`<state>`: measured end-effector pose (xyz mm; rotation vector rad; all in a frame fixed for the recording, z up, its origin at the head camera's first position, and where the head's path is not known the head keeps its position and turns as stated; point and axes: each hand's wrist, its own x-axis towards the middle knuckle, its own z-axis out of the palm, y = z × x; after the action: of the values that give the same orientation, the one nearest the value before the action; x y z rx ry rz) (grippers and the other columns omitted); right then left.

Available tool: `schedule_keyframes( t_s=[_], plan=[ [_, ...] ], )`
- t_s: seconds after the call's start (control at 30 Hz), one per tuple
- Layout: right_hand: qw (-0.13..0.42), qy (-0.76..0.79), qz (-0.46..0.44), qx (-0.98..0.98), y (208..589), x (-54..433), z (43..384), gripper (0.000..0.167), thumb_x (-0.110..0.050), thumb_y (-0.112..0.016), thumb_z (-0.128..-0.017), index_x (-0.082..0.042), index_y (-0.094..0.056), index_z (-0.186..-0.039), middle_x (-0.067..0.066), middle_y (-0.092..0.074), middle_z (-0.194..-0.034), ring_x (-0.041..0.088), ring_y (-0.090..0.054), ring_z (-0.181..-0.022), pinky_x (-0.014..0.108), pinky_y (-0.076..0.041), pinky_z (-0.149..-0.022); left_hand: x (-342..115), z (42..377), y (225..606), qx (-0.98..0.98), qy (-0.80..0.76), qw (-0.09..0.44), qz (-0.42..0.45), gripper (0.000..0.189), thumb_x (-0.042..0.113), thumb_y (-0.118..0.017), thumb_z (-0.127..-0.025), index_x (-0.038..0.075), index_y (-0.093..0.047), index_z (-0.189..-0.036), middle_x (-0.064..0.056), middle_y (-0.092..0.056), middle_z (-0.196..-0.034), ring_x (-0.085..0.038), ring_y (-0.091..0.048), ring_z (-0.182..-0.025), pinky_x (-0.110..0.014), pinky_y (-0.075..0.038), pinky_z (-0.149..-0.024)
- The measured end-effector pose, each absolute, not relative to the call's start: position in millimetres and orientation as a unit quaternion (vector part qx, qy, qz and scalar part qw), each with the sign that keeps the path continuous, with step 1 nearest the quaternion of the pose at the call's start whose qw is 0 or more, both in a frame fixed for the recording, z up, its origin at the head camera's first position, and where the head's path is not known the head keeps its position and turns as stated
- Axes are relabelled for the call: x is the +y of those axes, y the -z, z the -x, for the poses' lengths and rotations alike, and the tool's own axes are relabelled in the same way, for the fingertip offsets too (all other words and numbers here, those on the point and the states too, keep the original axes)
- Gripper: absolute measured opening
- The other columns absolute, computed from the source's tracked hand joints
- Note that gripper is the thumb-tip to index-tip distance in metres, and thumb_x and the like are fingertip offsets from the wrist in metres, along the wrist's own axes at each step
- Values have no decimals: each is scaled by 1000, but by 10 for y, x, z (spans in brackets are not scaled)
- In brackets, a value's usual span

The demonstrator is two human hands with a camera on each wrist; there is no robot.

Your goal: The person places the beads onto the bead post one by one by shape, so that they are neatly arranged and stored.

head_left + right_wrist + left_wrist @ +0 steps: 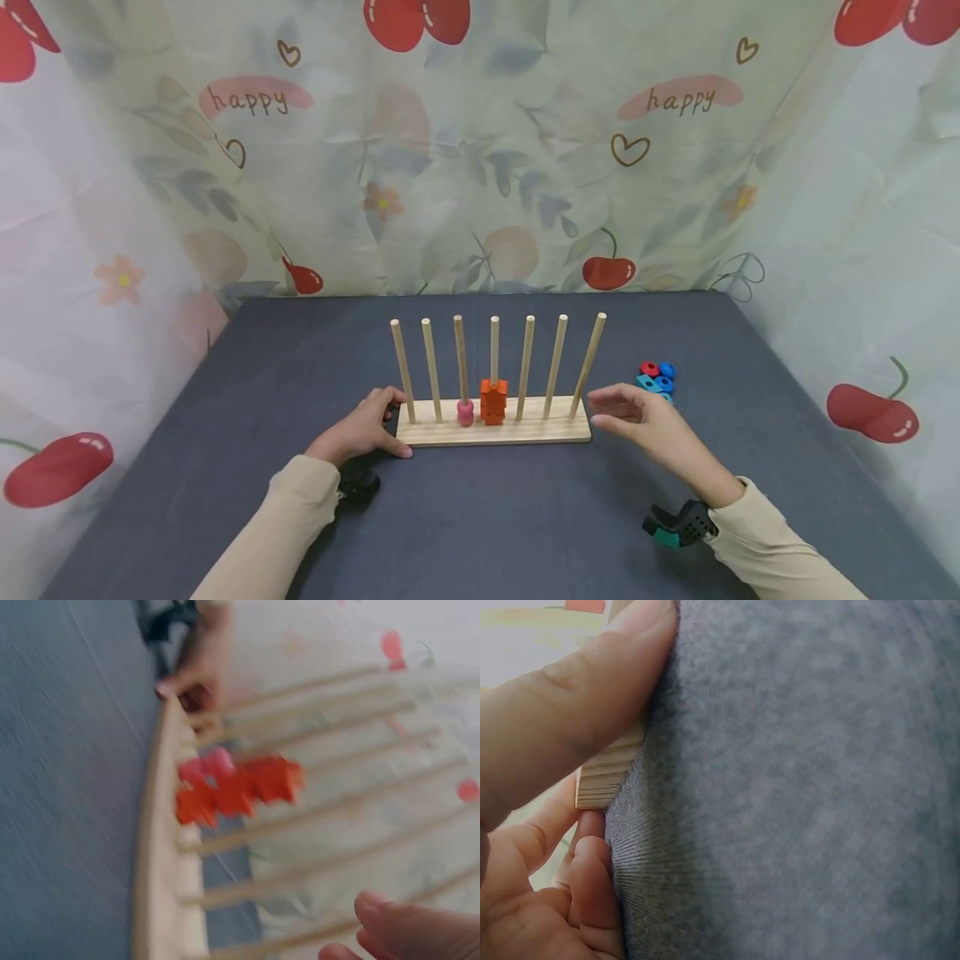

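Note:
A wooden peg board (442,432) with several upright dowels stands on the table. Pink round beads (465,412) sit low on its third peg from the left, and a stack of orange star-like beads (492,402) is threaded on the middle peg. My left hand (369,425) grips the board's left end, its thumb along the front edge (611,776) and the fingers around the end. My right hand (637,418) is just off the board's right end, fingers loosely bent with nothing between them; in the right wrist view its fingertips (375,907) appear near the pegs.
Behind my right hand lies a small cluster of red and blue beads (664,383), partly hidden by that hand. Dark grey cloth covers the table (510,525). A printed curtain (465,167) hangs along the back and sides.

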<state>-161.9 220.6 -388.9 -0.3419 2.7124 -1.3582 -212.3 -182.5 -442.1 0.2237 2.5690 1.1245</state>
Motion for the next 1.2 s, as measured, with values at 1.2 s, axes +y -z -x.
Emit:
schedule_keyframes(
  t_s=[1.2],
  plan=[
    [-8,299,-20,954,4421,2928,2204,45,-32,-78,-82,2,-67,-110,14,-67,-97,23,-63,-86,38,-50,-73,-1838,2151,4475,900,-399,161,-69,77,14,-91,-63,3,-48,-126,-16,-43,-120,-30,-41,-111,-49,-37,-96]
  ],
)
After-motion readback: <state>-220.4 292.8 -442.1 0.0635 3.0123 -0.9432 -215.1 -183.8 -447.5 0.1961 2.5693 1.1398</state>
